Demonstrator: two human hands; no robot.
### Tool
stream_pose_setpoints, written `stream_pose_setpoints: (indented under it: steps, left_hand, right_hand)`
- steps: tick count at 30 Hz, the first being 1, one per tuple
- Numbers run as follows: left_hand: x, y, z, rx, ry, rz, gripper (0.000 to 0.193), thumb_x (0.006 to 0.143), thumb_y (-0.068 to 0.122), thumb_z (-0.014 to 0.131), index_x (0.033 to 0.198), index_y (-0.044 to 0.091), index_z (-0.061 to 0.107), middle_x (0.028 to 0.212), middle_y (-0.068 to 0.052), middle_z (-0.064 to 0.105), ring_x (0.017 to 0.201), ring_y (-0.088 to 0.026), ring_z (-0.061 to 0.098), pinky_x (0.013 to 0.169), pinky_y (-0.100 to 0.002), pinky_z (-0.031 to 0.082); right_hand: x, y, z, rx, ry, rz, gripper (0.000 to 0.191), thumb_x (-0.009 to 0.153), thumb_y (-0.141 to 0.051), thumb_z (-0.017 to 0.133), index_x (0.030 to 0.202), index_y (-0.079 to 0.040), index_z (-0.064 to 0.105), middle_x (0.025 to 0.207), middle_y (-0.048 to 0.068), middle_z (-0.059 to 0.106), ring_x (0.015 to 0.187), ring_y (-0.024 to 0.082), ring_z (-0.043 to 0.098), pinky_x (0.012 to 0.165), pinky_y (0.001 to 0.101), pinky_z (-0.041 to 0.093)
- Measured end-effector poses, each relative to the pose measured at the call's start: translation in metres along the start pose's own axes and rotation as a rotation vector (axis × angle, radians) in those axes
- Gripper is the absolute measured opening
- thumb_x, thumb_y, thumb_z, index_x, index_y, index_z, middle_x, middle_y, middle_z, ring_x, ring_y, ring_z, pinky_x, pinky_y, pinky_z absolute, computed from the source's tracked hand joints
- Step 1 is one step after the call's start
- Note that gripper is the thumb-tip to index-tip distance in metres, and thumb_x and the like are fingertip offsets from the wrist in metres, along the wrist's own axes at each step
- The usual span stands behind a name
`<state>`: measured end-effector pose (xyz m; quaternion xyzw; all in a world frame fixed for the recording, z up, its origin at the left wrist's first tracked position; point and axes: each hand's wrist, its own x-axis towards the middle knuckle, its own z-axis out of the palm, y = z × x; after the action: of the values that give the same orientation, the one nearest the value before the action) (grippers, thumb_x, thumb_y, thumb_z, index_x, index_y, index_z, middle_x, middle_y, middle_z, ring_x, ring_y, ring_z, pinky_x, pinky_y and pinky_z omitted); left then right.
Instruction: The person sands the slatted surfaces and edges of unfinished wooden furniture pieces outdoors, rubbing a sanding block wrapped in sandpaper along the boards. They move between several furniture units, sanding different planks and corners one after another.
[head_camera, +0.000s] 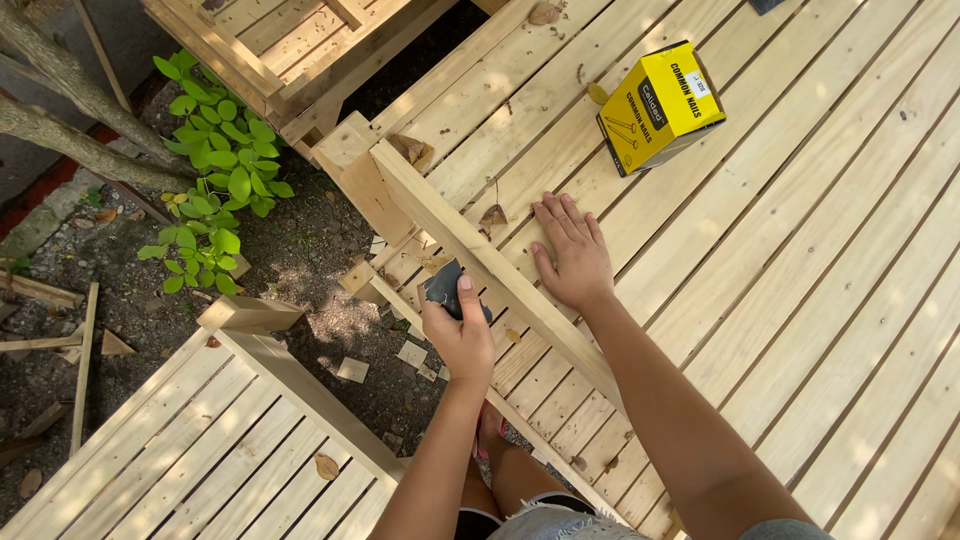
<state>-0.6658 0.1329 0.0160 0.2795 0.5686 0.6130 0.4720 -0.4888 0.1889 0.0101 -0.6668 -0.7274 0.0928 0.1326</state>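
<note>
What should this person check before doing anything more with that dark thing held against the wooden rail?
1. Left hand has a firm grip on the dark object: ok.
2. Dark object touches the rail: ok.
3. Right hand lies flat on the deck boards, apart from the dark object: ok.
4. Yellow box sits away from both hands: ok.
5. Rail firmly fixed: cannot tell.

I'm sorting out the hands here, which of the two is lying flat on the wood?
The right hand, palm down with fingers spread on the pale wooden deck boards. The left hand instead grips a small dark block against the rail.
</note>
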Motion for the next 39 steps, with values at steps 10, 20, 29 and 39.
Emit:
stream_pose_setpoints:
  steps: [10,20,29,39]
  left_hand:
    - [0.052,-0.039,0.017,0.328,0.072,0.127,0.025,0.101,0.02,0.061,0.116,0.001,0.057,0.097,-0.013,0.069,0.081,-0.024,0.069,0.074,-0.039,0.055]
    - [0.059,-0.033,-0.032,0.575,0.105,0.036,0.029,0.097,0.02,0.068,0.116,0.004,0.053,0.093,-0.014,0.072,0.079,-0.027,0.072,0.074,-0.04,0.055]
    - [0.07,0.022,-0.005,0.657,0.088,0.242,0.026,0.093,0.017,0.072,0.111,0.002,0.059,0.09,-0.018,0.073,0.079,-0.031,0.075,0.069,-0.041,0.058]
    - [0.064,0.027,-0.015,0.527,0.093,0.287,0.054,0.09,0.011,0.068,0.138,0.005,0.046,0.1,-0.021,0.071,0.087,-0.033,0.074,0.078,-0.043,0.057]
  right_hand:
    - [0.006,0.006,0.011,0.029,0.0,-0.012,0.06,0.101,-0.036,0.05,0.158,-0.018,0.041,0.168,0.002,0.033,0.156,0.023,0.025,0.126,0.0499,0.018]
    - [0.018,0.004,0.012,0.226,0.098,-0.04,0.052,0.098,-0.028,0.06,0.147,-0.011,0.053,0.158,0.008,0.046,0.148,0.028,0.036,0.12,0.0497,0.024]
    - [0.031,-0.076,0.017,0.416,0.211,-0.237,0.017,0.086,-0.017,0.078,0.101,-0.008,0.075,0.107,0.006,0.068,0.1,0.028,0.068,0.08,0.038,0.056]
    - [0.028,-0.104,0.012,0.127,0.268,-0.459,0.009,0.083,-0.017,0.074,0.089,-0.01,0.072,0.118,0.003,0.064,0.111,0.029,0.057,0.093,0.0445,0.05]
